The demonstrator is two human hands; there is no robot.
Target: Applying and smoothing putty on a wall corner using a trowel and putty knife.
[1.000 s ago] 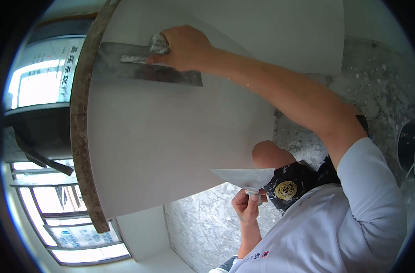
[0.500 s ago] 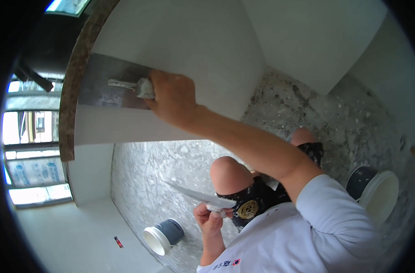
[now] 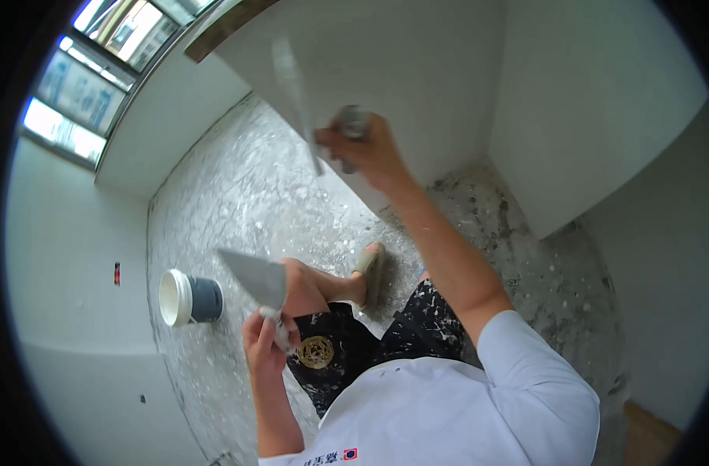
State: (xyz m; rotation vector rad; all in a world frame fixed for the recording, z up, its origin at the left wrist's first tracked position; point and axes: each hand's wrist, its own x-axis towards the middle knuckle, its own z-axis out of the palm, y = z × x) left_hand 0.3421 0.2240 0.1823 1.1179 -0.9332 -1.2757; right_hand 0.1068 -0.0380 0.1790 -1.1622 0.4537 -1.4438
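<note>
My right hand (image 3: 370, 151) is wrapped round the handle of a plastering trowel (image 3: 294, 93). The trowel's blade is seen nearly edge-on, blurred, and stands away from the white wall panel (image 3: 417, 70). Lower and to the left, my left hand (image 3: 265, 342) grips the whitish handle of a putty knife (image 3: 255, 279). Its wide, flat blade points up and left, in front of my bare knee. White smears coat the putty knife's handle.
A white and dark grey bucket (image 3: 207, 300) lies on its side on the paint-spotted floor (image 3: 207, 210) at the left. A brown edge strip (image 3: 222, 33) borders the panel. Windows (image 3: 90, 85) are at upper left, and my slippered foot (image 3: 370, 272) rests below the panel.
My right hand has drawn the trowel off the panel and turned its blade edge-on. The putty knife stays in my left hand, its blade now more face-on. The whole view has turned and shifted.
</note>
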